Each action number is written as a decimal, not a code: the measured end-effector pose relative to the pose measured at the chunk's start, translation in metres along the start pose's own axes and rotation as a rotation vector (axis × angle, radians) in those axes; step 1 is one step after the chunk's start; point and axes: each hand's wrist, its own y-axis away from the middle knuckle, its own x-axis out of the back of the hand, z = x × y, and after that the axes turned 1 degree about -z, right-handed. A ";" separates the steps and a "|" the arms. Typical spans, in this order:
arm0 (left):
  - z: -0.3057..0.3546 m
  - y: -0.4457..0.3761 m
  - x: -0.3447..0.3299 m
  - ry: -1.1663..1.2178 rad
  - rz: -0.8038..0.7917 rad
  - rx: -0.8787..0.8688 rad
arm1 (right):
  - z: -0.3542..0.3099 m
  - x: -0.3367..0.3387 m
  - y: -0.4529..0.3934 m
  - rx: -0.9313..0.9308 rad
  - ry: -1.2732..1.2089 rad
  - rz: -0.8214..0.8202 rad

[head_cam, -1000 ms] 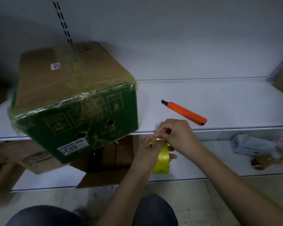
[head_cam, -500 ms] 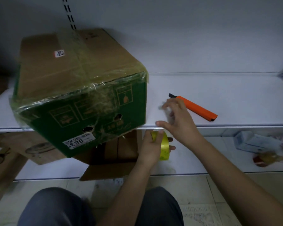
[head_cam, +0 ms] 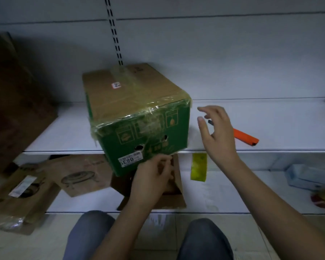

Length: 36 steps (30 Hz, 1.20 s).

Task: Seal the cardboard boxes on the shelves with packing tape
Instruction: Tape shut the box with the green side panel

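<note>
Since a moment ago, the yellow tape roll (head_cam: 198, 167) has left the left hand (head_cam: 152, 178) and hangs alone below the shelf (head_cam: 270, 126) edge; whether anything supports it is unclear. Left-hand fingers curl loosely under the taped green cardboard box (head_cam: 139, 117), seemingly clasping nothing. The right hand (head_cam: 217, 128), fingers spread and released, partly hides the orange cutter (head_cam: 245, 137).
</note>
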 end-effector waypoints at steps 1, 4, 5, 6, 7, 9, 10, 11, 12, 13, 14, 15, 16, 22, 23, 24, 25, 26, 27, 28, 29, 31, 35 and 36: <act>0.007 0.009 0.020 -0.008 0.085 -0.154 | -0.022 0.007 -0.006 0.040 -0.061 0.016; 0.029 0.022 0.082 -0.110 0.465 -0.540 | -0.077 0.016 -0.027 0.266 -0.093 -0.028; 0.036 0.017 0.100 -0.171 0.599 -0.579 | -0.089 0.012 -0.034 0.350 -0.054 -0.067; 0.040 0.006 0.115 -0.254 0.690 -0.583 | -0.096 0.004 -0.042 0.417 0.000 -0.115; 0.039 -0.008 0.125 -0.340 0.718 -0.560 | -0.099 -0.006 -0.047 0.461 0.064 -0.166; 0.024 -0.037 0.133 -0.404 0.578 -0.489 | -0.095 -0.027 -0.046 0.488 0.187 -0.239; 0.011 -0.046 0.132 -0.373 0.474 -0.449 | -0.088 -0.036 -0.041 0.498 0.227 -0.236; -0.003 -0.050 0.128 -0.314 0.410 -0.418 | -0.082 -0.042 -0.036 0.508 0.253 -0.213; -0.013 -0.050 0.123 -0.249 0.404 -0.411 | -0.077 -0.046 -0.031 0.519 0.271 -0.183; -0.019 -0.050 0.118 -0.190 0.432 -0.422 | -0.075 -0.047 -0.029 0.526 0.282 -0.159; -0.021 -0.050 0.116 -0.132 0.466 -0.436 | -0.075 -0.048 -0.029 0.533 0.293 -0.146; -0.020 -0.050 0.113 -0.076 0.489 -0.442 | -0.075 -0.048 -0.030 0.539 0.306 -0.144; -0.018 -0.050 0.112 -0.032 0.504 -0.442 | -0.076 -0.047 -0.031 0.549 0.321 -0.156; -0.018 -0.047 0.098 0.134 0.601 -0.401 | -0.080 -0.049 -0.021 0.513 0.319 -0.164; -0.017 -0.048 0.097 0.153 0.621 -0.385 | -0.082 -0.053 -0.020 0.491 0.311 -0.134; -0.015 -0.050 0.096 0.172 0.629 -0.364 | -0.083 -0.055 -0.020 0.467 0.305 -0.126; -0.013 -0.053 0.096 0.192 0.627 -0.344 | -0.084 -0.055 -0.022 0.453 0.302 -0.148; -0.011 -0.055 0.097 0.204 0.622 -0.331 | -0.084 -0.052 -0.025 0.456 0.307 -0.190; -0.009 -0.056 0.097 0.203 0.618 -0.325 | -0.082 -0.048 -0.028 0.473 0.327 -0.240; -0.008 -0.056 0.096 0.197 0.616 -0.322 | -0.079 -0.042 -0.029 0.496 0.374 -0.278; -0.007 -0.053 0.097 0.190 0.611 -0.318 | -0.075 -0.036 -0.029 0.499 0.427 -0.288; -0.007 -0.049 0.100 0.175 0.566 -0.279 | -0.062 -0.022 -0.023 0.366 0.446 -0.202; -0.006 -0.033 0.109 -0.036 0.561 -0.201 | -0.010 0.004 0.003 -0.224 0.190 -0.034; -0.003 -0.024 0.106 -0.094 0.671 -0.252 | 0.007 0.008 0.010 -0.296 0.172 -0.064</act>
